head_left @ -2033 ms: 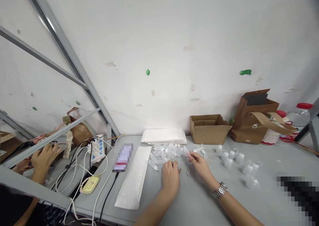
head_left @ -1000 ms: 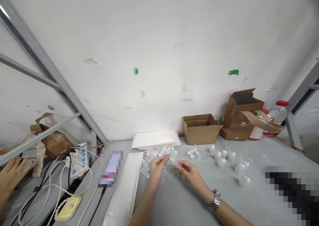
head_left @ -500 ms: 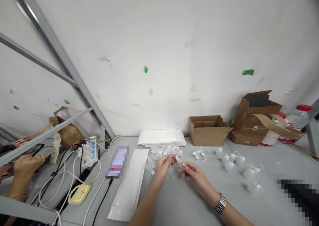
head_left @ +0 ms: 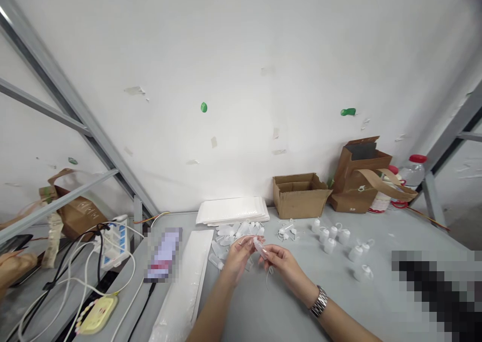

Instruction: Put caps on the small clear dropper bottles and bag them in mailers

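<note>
A small translucent plastic bottle (head_left: 260, 248), slim and tilted, is held between my two hands above the grey table. My right hand (head_left: 281, 259) is closed around its lower body. At its upper end, the fingers of my left hand (head_left: 238, 257) are pinched together, with a thin white strap by them. A thin white strand hangs below my right fingers. Just beyond my left hand lies a pile of similar translucent bottles (head_left: 226, 230). Small white caps with straps (head_left: 286, 230) lie in a little heap behind my right hand.
Several small capped bottles (head_left: 329, 245) stand to the right. Behind are white padded envelopes (head_left: 231, 210), a cardboard box (head_left: 301, 201) and a brown paper bag (head_left: 350, 186). At left lie another envelope (head_left: 188, 281), a phone (head_left: 164, 254), cables and a power strip (head_left: 116, 244). Another person's hand (head_left: 17, 266) is far left.
The view has turned right, so the surroundings shift left. Both hands keep hold of the bottle, now brought closer to my left fingers.
</note>
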Motion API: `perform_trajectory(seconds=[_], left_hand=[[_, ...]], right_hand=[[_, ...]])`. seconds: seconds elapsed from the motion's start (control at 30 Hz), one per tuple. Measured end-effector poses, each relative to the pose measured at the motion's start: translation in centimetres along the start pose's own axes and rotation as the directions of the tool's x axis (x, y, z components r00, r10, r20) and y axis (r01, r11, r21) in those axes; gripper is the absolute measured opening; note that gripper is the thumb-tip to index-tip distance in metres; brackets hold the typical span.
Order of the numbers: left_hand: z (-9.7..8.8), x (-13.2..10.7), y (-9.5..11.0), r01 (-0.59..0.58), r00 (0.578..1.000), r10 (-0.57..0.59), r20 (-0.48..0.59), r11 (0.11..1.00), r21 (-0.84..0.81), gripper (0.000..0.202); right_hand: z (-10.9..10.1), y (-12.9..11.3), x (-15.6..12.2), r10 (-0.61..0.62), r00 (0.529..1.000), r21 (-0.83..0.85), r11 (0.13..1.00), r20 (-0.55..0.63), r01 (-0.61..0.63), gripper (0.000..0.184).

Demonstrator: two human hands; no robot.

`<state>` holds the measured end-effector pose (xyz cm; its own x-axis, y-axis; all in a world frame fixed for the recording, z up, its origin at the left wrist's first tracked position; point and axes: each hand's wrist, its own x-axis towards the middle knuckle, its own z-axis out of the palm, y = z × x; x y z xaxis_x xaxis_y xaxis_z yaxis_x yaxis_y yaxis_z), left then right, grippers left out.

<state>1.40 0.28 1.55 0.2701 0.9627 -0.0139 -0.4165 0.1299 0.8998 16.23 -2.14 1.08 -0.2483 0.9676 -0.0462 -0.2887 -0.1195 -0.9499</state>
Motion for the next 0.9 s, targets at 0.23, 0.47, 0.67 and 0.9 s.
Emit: perform_trajectory(seconds=[0.23, 0.47, 0.67, 0.9], left_hand=[[0.3, 0.1, -0.4, -0.012, 0.997, 0.007, -0.075, 0.997, -0.070, 0.024], [1.2, -0.2, -0.9, -0.011, 0.998, 0.002, -0.058, 0.988, -0.153, 0.028], [0.9, -0.2, -0.6, 0.067, 0.996, -0.079, -0.044, 0.971, -0.230, 0.021], [0.7, -0.5, 0.3, 0.145, 0.989, -0.134, 0.058, 0.959, -0.245, 0.029]], right_hand=[[0.4, 1.3, -0.2, -0.222, 0.952, -0.300, 0.942, -0.212, 0.152, 0.030], [0.7, 2.1, -1.1, -0.545, 0.818, -0.616, 0.712, -0.184, 0.336, 0.017], [0.9, 1.5, -1.0, -0.415, 0.890, -0.506, 0.817, -0.186, 0.276, 0.023], [1.1, 0.4, -0.2, -0.073, 0.996, 0.012, 0.997, 0.045, 0.072, 0.037]])
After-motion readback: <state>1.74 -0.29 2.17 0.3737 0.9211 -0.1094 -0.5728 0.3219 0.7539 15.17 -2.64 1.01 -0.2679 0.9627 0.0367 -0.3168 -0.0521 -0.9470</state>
